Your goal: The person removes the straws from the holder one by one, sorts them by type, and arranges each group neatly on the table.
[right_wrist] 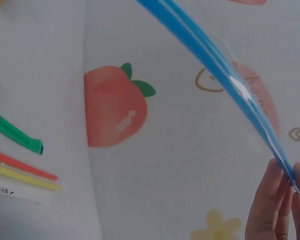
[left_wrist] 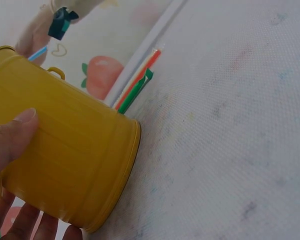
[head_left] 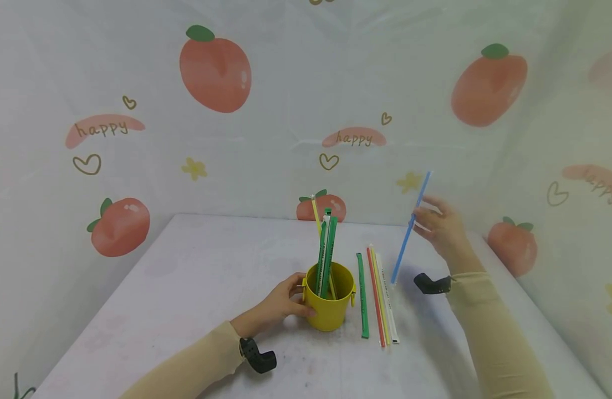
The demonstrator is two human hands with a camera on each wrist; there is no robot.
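My left hand (head_left: 281, 302) grips the side of a small yellow bucket (head_left: 328, 316), thumb on its near side and fingers spread round the other in the left wrist view. Several green-wrapped straws (head_left: 332, 238) and a yellow straw (head_left: 316, 211) lean in the bucket. At the right, my right hand (head_left: 442, 230) pinches a blue straw (head_left: 403, 246) in a clear wrapper, held tilted above the table. The right wrist view has the fingertips at one end part of the blue straw (right_wrist: 225, 80).
On the table right of the bucket lie a green-wrapped straw (head_left: 363, 299), a red straw (head_left: 376, 299), a yellow straw (head_left: 381, 299) and a white-wrapped straw (head_left: 388, 305), side by side. A white sheet (head_left: 266, 111) with fruit prints hangs behind the table (head_left: 226, 255).
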